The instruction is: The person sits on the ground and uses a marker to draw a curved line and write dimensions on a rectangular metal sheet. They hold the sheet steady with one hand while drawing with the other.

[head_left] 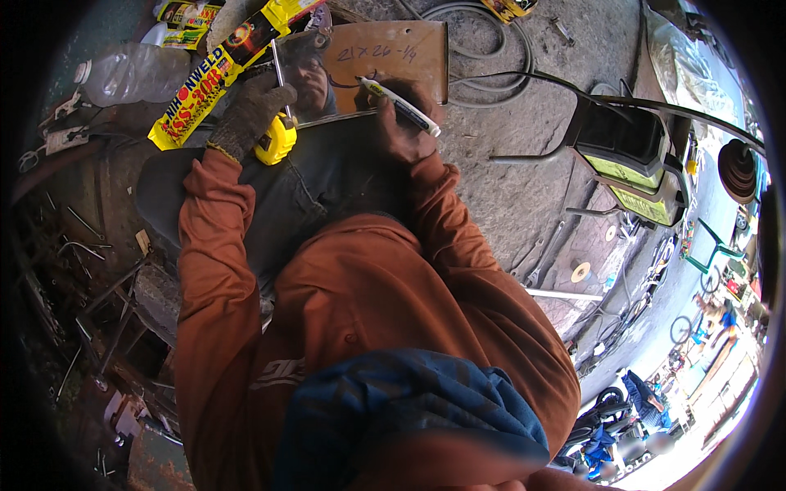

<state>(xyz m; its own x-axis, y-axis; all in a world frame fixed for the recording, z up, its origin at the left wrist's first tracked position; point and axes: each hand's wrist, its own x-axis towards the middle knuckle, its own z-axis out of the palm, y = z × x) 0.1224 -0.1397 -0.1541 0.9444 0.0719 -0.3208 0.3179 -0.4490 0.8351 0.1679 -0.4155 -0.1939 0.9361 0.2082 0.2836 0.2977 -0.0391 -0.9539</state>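
My left hand [248, 113], in a dark knitted glove, is closed around a yellow tape measure [278, 141]. A thin silver strip [279, 64], perhaps the tape's blade, rises past its fingers. Against that hand lies a long yellow and black packet [196, 94]. My bare right hand [403, 139] grips a white marker [401, 106], its tip pointing up and left at a brownish, shiny sheet [426, 61]. Dark handwriting and a curved mark show on the sheet, which also mirrors part of a person. The sheet's near edge meets my dark trousers.
A clear plastic bottle [135, 74] lies at the far left beside a clamp [61, 135]. Grey cable [524, 61] coils beyond the sheet. To the right stands a black and green machine [626, 155]; wrenches [544, 250] lie nearer. Metal scraps [90, 245] fill the lower left.
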